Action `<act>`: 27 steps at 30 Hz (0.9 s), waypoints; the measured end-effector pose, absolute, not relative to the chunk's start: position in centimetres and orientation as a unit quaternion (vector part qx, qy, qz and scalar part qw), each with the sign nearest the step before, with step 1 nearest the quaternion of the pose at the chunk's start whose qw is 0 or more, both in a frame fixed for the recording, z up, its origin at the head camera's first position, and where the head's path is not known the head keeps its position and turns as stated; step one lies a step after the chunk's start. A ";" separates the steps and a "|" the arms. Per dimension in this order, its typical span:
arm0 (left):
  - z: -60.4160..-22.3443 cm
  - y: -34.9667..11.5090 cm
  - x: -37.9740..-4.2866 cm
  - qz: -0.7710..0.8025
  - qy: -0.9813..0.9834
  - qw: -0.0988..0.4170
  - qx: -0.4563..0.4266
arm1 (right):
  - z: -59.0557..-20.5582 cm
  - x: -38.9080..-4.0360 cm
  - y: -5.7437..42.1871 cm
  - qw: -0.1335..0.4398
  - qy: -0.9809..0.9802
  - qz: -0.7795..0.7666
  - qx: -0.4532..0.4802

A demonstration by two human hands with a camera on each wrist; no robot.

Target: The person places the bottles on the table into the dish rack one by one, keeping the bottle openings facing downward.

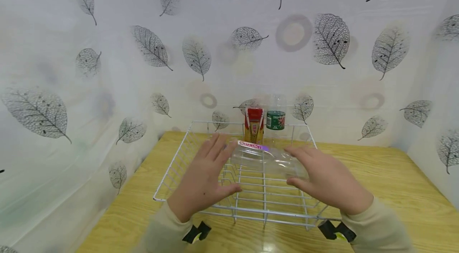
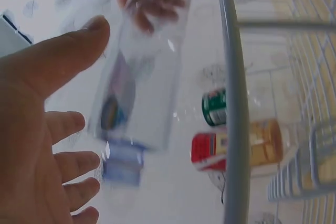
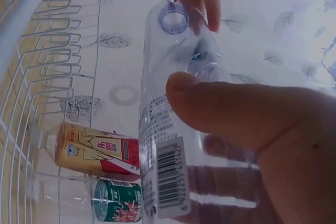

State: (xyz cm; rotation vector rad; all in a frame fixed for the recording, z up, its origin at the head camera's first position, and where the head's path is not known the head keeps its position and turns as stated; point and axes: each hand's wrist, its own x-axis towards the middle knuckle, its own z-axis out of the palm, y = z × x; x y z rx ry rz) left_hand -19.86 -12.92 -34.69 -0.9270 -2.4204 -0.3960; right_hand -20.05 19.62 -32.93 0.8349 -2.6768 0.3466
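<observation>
A clear plastic bottle (image 1: pixel 251 159) with a pink and purple label strip lies sideways in the air over the white wire rack (image 1: pixel 264 195). My right hand (image 1: pixel 330 177) holds its right end. In the right wrist view, the thumb crosses the near side of the bottle (image 3: pixel 163 114), and the fingers show through the clear plastic. A barcode is printed on this side. My left hand (image 1: pixel 202 179) is at the other end, thumb and fingers spread. The left wrist view shows a gap between that thumb and the bottle (image 2: pixel 152 87).
Toward the back of the rack stand a red and gold drink bottle (image 1: pixel 254 125) and a clear bottle with a green label (image 1: pixel 275 120). The rack sits on a wood-grain table (image 1: pixel 358 181). Leaf-patterned sheeting (image 1: pixel 222 2) hangs behind and at both sides.
</observation>
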 end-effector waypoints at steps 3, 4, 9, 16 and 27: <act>-34.7 -11.5 -19.6 -0.130 -0.886 0.266 -0.356 | -33.3 -20.2 18.7 0.187 -0.927 0.101 0.310; -34.7 -11.1 -19.5 -0.126 -0.886 0.268 -0.358 | -33.5 -20.2 18.4 0.196 -0.923 0.096 0.316; -35.1 -9.8 -19.5 -0.095 -0.890 0.275 -0.351 | -34.1 -20.4 17.1 0.225 -0.908 0.084 0.344; -35.8 -9.6 -19.5 -0.052 -0.901 0.264 -0.340 | -34.6 -20.6 15.5 0.224 -0.897 0.081 0.372; -36.3 -9.7 -19.7 -0.035 -0.908 0.255 -0.329 | -35.0 -20.8 15.2 0.232 -0.894 0.083 0.375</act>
